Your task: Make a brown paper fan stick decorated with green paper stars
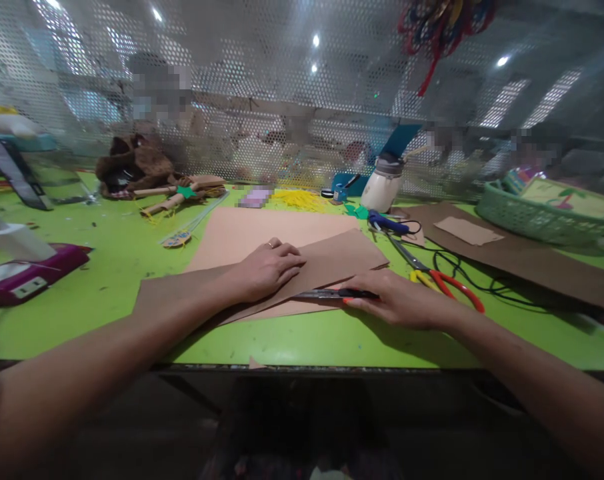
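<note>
Apparently the right hand [399,299] grips a black-handled knife [359,293], blade along the near edge of the brown paper [337,257], which the left hand [269,268] presses down, fingers loosely extended. Slitting looks unfinished; the pale sheet [262,223] beneath, on the counter [282,343], appears uncut.

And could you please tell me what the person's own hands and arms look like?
The left hand wears a thin ring on one finger; no ring shows on the right hand. Neither hand is gloved, and no sleeve or watch shows on either forearm.
</note>
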Motion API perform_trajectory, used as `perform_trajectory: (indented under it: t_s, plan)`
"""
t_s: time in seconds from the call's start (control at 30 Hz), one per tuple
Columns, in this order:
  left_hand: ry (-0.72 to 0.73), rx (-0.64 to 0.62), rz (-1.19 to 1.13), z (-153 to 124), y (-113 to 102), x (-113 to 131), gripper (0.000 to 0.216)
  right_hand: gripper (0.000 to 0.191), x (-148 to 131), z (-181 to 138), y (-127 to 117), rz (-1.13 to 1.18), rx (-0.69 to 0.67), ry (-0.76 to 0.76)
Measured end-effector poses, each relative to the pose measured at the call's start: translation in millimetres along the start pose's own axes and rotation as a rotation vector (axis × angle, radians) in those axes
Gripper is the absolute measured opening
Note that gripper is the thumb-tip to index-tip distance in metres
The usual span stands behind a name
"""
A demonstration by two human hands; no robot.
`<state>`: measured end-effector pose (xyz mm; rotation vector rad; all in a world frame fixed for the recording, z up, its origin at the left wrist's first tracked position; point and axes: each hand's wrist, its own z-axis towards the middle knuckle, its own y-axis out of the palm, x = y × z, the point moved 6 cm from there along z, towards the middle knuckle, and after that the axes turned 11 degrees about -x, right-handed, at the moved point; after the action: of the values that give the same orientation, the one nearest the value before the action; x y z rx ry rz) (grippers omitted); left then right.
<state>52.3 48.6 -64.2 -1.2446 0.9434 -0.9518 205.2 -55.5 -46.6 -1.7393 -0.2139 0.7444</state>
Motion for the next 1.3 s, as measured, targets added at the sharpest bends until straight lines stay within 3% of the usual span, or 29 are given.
perform_trajectory:
  t_s: [0.37,0.77,1.3]
  plan:
    - [0.003,0.019,-0.020,-1,0,-3,0.039,0.025,-21,26,-1,0.015,0.050,-0.059]
    - [0.017,0.034,-0.045,1,2,-4,0.038,0.028,-24,14,4,0.044,0.028,-0.070]
    - [0.019,0.026,-0.025,0,4,-3,0.039,0.024,-44,38,9,0.010,0.039,-0.130]
